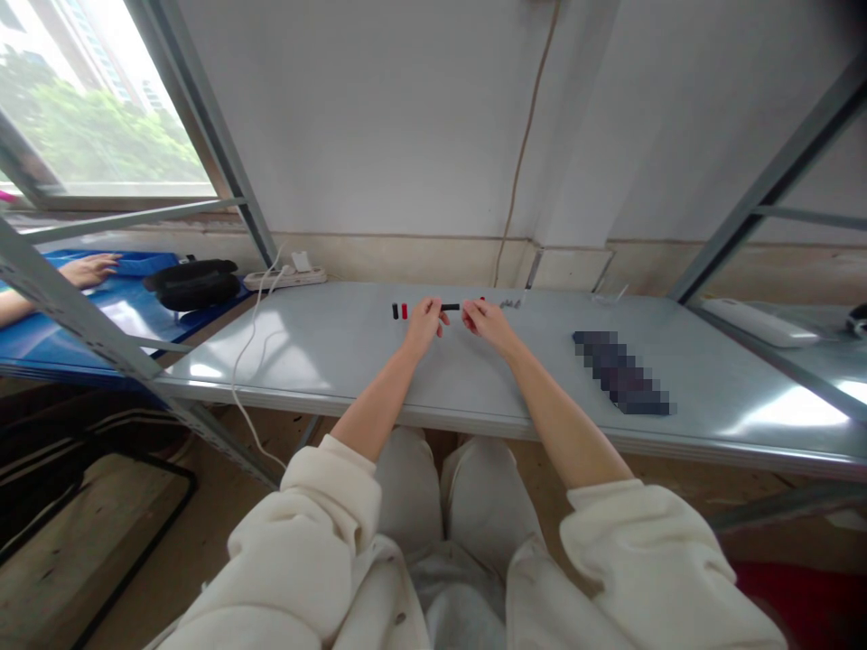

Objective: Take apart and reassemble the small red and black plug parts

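My left hand (pixel 424 327) is closed in a pinch on a short black cylinder (pixel 451 307), held just over the grey tabletop. The cylinder sticks out sideways toward my right hand (pixel 483 321), whose fingers are curled together close to its free end. Whether those fingers hold something small, I cannot make out. Left of my left hand stand a small black cylinder (pixel 395 311) and a red cylinder (pixel 405 311), side by side. Behind my right hand, a small red piece (pixel 482 299) shows in part. Several small grey pieces (pixel 510 304) lie just right of it.
On the grey table (pixel 352 348), a blurred dark flat object (pixel 621 372) lies at right. A power strip (pixel 284 278) with a white cable (pixel 247 338) is at back left. Beyond the metal frame, another person's hand (pixel 91 270) rests by a black case (pixel 193 283).
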{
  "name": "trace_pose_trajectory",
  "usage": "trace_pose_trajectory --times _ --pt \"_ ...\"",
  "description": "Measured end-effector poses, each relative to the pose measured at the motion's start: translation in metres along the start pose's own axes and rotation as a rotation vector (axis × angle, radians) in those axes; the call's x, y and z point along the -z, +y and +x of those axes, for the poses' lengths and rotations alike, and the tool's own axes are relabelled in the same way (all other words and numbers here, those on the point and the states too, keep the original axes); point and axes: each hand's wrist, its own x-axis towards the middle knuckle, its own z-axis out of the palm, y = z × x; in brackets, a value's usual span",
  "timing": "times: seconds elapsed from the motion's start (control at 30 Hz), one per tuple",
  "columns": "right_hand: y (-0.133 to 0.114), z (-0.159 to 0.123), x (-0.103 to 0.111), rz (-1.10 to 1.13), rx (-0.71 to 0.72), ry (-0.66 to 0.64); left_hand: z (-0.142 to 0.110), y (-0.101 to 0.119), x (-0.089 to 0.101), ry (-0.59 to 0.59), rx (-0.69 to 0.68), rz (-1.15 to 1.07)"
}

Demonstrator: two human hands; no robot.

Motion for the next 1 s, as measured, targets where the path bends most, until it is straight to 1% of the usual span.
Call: trace_pose_trajectory --times 0.07,0.17,0.4,0.5,0.67,0.83,0.9,1.0 --pt "0.003 0.002 -0.001 -0.013 0.027 -0.012 0.000 -0.001 0.001 0.028 -0.002 -0.003" --pt "0.006 0.003 0.000 -0.055 0.066 -0.008 0.000 -0.001 0.001 0.029 -0.007 -0.004" --pt "0.001 0.001 0.003 -0.132 0.147 -0.001 0.001 -0.002 0.002 0.064 -0.008 0.026" --pt "0.001 0.000 0.004 -0.155 0.183 0.029 0.001 -0.001 0.003 0.080 -0.010 0.018" --pt "0.003 -0.001 0.005 -0.176 0.193 0.043 0.000 0.000 0.004 0.119 -0.016 -0.003" --pt "0.005 -0.001 0.004 -0.274 0.193 0.047 -0.001 0.002 0.003 0.082 -0.043 -0.052" --pt "0.007 -0.001 0.004 -0.299 0.210 0.063 -0.003 0.005 0.002 0.037 -0.048 -0.093" --pt "0.009 -0.001 0.004 -0.312 0.225 0.093 -0.005 0.008 0.001 -0.060 -0.063 -0.145"
